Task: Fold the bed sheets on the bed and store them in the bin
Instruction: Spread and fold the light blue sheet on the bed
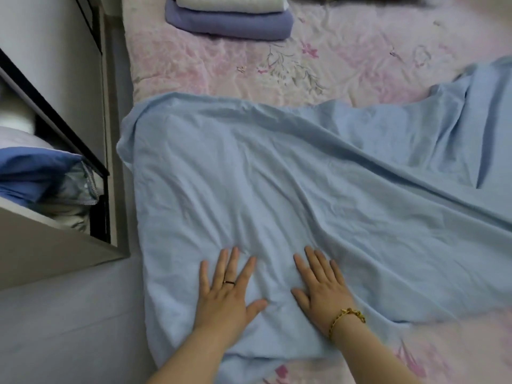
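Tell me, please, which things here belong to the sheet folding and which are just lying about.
Job: light blue sheet, left hand and right hand pressing flat on it, folded purple sheet, folded white bedding.
Lying about: floral bedspread, grey cabinet.

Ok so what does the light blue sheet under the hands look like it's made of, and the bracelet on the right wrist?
The light blue sheet looks like soft, matte woven fabric, probably cotton or a cotton blend: it creases finely, lies limp and shows no sheen. The bracelet is shiny yellow metal in chain links, gold-coloured; solid or plated cannot be told.
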Available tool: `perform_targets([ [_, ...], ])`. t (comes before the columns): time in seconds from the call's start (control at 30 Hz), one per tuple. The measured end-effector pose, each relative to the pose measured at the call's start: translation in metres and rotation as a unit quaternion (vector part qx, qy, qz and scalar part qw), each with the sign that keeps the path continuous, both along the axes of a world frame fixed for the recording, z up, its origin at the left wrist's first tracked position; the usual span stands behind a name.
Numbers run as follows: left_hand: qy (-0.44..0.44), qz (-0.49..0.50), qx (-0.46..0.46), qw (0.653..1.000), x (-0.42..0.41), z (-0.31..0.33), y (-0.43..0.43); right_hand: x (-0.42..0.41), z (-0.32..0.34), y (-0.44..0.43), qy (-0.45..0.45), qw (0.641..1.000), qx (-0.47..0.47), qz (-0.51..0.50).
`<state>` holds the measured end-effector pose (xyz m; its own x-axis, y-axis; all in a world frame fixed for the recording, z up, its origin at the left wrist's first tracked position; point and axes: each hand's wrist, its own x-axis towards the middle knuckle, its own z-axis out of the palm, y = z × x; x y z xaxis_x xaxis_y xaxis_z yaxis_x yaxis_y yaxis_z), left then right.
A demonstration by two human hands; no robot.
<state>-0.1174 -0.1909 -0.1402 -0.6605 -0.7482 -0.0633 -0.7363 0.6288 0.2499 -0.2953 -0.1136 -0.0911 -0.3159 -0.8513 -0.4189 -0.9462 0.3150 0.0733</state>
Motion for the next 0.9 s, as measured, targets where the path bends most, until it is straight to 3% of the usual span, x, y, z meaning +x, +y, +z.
perform_targets([
  [0.13,-0.095,-0.009,0.009,0.995,-0.003,0.013,0.008,-0.021,-0.001,0.053,-0.030,0.999,0.001,-0.023],
  [0.3,-0.036,-0.011,-0.002,0.999,0.017,0.013,0.084,-0.049,-0.004,0.136,-0.109,0.993,-0.026,0.039],
  [0.43,-0.013,0.013,-0.062,0.998,0.025,0.009,0.116,-0.084,-0.007,0.148,-0.043,0.984,-0.076,0.155],
  [0.6,0.004,0.022,-0.140,0.990,0.020,0.022,0.108,-0.108,-0.011,0.131,0.075,0.982,-0.114,0.133],
  [0.73,-0.062,0.052,-0.116,0.990,0.025,0.034,0.100,-0.105,0.001,0.106,0.067,0.971,-0.196,0.121],
  [0.83,-0.066,0.131,-0.014,0.989,0.018,0.057,0.106,-0.103,0.018,0.090,0.035,0.994,-0.078,0.061],
  [0.9,-0.126,0.137,0.039,0.982,0.020,0.070,0.115,-0.100,0.029,0.098,0.016,0.998,-0.035,0.045],
])
